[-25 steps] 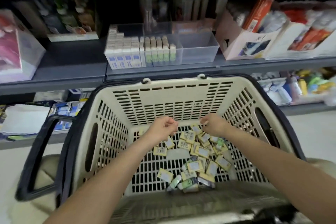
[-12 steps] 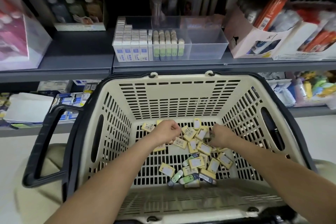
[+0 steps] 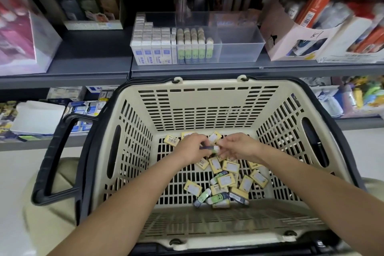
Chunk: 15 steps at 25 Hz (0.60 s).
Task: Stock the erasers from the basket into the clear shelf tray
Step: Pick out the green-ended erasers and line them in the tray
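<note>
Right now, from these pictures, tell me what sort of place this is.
Most likely a shop's stationery aisle. Grey retail shelves hold display cartons of goods, a clear shelf tray holds boxed erasers in neat rows, and a cream shopping basket with loose erasers sits in front.
</note>
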Motion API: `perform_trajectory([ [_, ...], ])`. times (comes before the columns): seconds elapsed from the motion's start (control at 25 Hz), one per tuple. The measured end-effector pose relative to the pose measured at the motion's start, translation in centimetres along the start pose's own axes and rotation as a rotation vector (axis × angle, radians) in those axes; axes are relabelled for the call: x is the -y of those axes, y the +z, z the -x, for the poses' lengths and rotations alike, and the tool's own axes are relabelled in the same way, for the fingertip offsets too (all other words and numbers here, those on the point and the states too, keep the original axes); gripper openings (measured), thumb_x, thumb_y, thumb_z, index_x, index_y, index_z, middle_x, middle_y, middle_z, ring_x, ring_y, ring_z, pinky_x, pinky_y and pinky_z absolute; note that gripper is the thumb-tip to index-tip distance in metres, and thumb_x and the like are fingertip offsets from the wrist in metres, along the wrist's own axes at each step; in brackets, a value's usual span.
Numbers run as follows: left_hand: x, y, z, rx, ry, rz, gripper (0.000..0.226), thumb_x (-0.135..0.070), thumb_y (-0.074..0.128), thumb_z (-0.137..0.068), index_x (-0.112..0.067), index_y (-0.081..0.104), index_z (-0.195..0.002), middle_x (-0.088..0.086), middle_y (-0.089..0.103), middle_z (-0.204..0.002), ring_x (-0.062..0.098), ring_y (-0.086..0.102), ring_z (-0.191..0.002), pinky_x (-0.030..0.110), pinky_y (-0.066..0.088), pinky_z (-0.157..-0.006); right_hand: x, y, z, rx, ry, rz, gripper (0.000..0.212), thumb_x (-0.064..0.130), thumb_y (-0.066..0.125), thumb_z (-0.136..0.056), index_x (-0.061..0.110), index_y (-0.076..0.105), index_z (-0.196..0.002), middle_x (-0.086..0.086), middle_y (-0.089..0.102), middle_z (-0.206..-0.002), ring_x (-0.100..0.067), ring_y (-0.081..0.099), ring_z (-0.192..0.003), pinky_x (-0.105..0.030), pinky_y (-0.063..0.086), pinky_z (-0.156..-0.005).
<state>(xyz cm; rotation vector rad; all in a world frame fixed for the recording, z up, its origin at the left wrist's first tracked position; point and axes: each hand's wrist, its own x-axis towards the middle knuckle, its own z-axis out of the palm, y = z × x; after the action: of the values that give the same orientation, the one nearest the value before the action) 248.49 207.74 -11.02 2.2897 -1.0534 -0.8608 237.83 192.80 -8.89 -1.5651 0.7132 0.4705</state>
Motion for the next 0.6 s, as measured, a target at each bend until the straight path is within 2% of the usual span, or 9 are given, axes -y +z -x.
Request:
perform_trajectory([
  [0.08, 0.5, -0.2, 0.0, 0.036, -0.069, 0.098, 0.014, -0.030, 0.064, -0.086, -0.018, 0.061, -0.092, -0.002, 0.062, -0.096, 0.016, 0.059, -0.090, 0.027, 0.047, -0.078, -1.2, -0.1, -0.1, 0.023, -0.063, 0.470, 0.020, 0.024, 0.057, -0.091, 0.007, 0.068, -0.091, 0.000, 0.067, -0.082, -0.011, 0.061, -0.073, -0.024, 0.049, -0.069],
  [0.16, 0.9, -0.4, 0.0, 0.057, -0.159, 0.182, 0.016, -0.027, 0.062, -0.088, -0.014, 0.058, -0.097, 0.001, 0.060, -0.092, 0.015, 0.057, -0.081, 0.027, 0.048, -0.073, -2.3, 0.9, -0.2, 0.171, -0.174, 0.955, 0.020, 0.024, 0.060, -0.089, 0.012, 0.070, -0.101, 0.001, 0.068, -0.097, -0.012, 0.060, -0.088, -0.029, 0.049, -0.083],
  [0.24, 1.2, -0.4, 0.0, 0.103, -0.214, 0.221, 0.015, -0.019, 0.059, -0.090, -0.011, 0.052, -0.099, 0.005, 0.057, -0.092, 0.019, 0.059, -0.083, 0.033, 0.053, -0.076, -3.1, 1.6, -0.3, 0.267, -0.191, 1.221, 0.025, 0.025, 0.058, -0.089, 0.018, 0.065, -0.112, 0.002, 0.065, -0.109, -0.015, 0.058, -0.100, -0.031, 0.048, -0.079],
  [0.32, 1.1, -0.2, 0.1, 0.161, -0.235, 0.281, 0.016, -0.011, 0.058, -0.089, -0.012, 0.047, -0.101, 0.006, 0.054, -0.093, 0.022, 0.059, -0.089, 0.037, 0.056, -0.080, -2.9, 1.5, -0.4, 0.238, -0.150, 1.407, 0.024, 0.026, 0.056, -0.089, 0.022, 0.061, -0.112, 0.002, 0.063, -0.109, -0.019, 0.057, -0.102, -0.029, 0.042, -0.068],
  [0.4, 0.8, 0.0, 0.3, 0.213, -0.260, 0.360, 0.029, -0.006, 0.058, -0.089, -0.008, 0.047, -0.116, 0.009, 0.053, -0.101, 0.021, 0.060, -0.091, 0.030, 0.057, -0.074, -2.6, 1.2, -0.4, 0.177, -0.151, 1.508, 0.021, 0.029, 0.057, -0.088, 0.021, 0.060, -0.107, 0.000, 0.063, -0.105, -0.021, 0.058, -0.099, -0.029, 0.039, -0.065],
  [0.44, 0.7, 0.1, 0.4, 0.237, -0.279, 0.391, 0.034, -0.004, 0.058, -0.089, -0.005, 0.048, -0.120, 0.011, 0.054, -0.106, 0.021, 0.061, -0.094, 0.028, 0.056, -0.073, -2.5, 1.4, -0.4, 0.156, -0.190, 1.506, 0.024, 0.031, 0.057, -0.088, 0.022, 0.059, -0.111, 0.000, 0.062, -0.106, -0.022, 0.057, -0.099, -0.028, 0.038, -0.065],
  [0.48, 0.7, 0.1, 0.5, 0.261, -0.295, 0.406, 0.030, -0.004, 0.059, -0.088, -0.003, 0.051, -0.117, 0.015, 0.055, -0.108, 0.023, 0.062, -0.098, 0.029, 0.056, -0.077, -2.7, 1.8, -0.4, 0.153, -0.240, 1.476, 0.029, 0.032, 0.056, -0.089, 0.024, 0.057, -0.117, -0.001, 0.060, -0.110, -0.022, 0.056, -0.102, -0.028, 0.038, -0.066],
  [0.56, 1.2, 0.1, 0.7, 0.315, -0.330, 0.428, 0.007, -0.005, 0.060, -0.088, -0.006, 0.055, -0.093, 0.015, 0.059, -0.103, 0.024, 0.064, -0.100, 0.035, 0.055, -0.086, -3.2, 3.2, -0.3, 0.210, -0.298, 1.465, 0.036, 0.033, 0.053, -0.091, 0.023, 0.053, -0.126, -0.004, 0.053, -0.115, -0.025, 0.054, -0.105, -0.031, 0.042, -0.069],
  [0.6, 1.4, 0.1, 0.8, 0.340, -0.358, 0.436, 0.006, -0.006, 0.060, -0.088, -0.007, 0.055, -0.088, 0.015, 0.061, -0.105, 0.024, 0.065, -0.100, 0.036, 0.055, -0.088, -3.4, 3.9, -0.4, 0.240, -0.291, 1.501, 0.037, 0.032, 0.053, -0.090, 0.020, 0.052, -0.126, -0.006, 0.048, -0.116, -0.027, 0.054, -0.105, -0.032, 0.044, -0.070],
])
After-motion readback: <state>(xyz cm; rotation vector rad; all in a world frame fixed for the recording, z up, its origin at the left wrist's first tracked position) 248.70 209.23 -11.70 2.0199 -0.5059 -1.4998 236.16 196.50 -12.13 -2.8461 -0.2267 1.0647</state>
